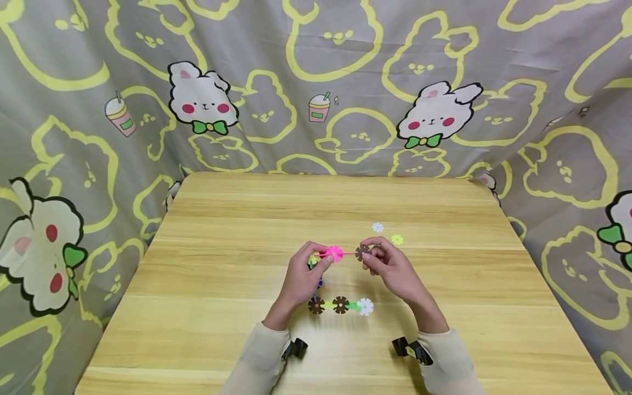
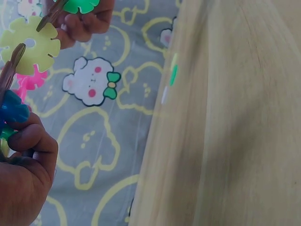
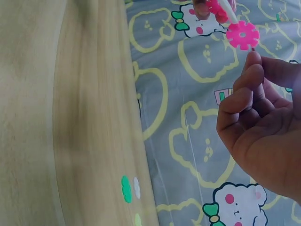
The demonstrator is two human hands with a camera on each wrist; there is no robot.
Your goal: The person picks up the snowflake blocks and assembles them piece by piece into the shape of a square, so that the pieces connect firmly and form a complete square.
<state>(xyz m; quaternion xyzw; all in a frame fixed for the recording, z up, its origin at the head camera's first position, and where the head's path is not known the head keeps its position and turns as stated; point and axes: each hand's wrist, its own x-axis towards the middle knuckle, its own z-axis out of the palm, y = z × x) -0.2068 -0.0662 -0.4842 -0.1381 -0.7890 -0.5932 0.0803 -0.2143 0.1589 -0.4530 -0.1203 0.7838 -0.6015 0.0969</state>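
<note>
My left hand (image 1: 304, 274) pinches a chain of notched plastic snowflake discs at a pink disc (image 1: 334, 254). From that grip the chain bends toward me past a blue disc (image 2: 13, 107). Its near row has two brown discs, a yellow and a green one between, and a white disc (image 1: 365, 306) at the end. To the right, a second pink disc (image 3: 242, 35), edge-on in the head view, reaches toward my right hand (image 1: 390, 266). Thumb and fingertip there pinch a brown disc (image 1: 362, 253), right at the pink one's edge.
On the wooden table (image 1: 197, 285), beyond my right hand, lie a loose white disc (image 1: 377, 227) and a yellow disc (image 1: 397, 240). A loose green disc (image 3: 126, 189) shows in the right wrist view. Patterned curtains (image 1: 276, 126) surround the table's back and sides.
</note>
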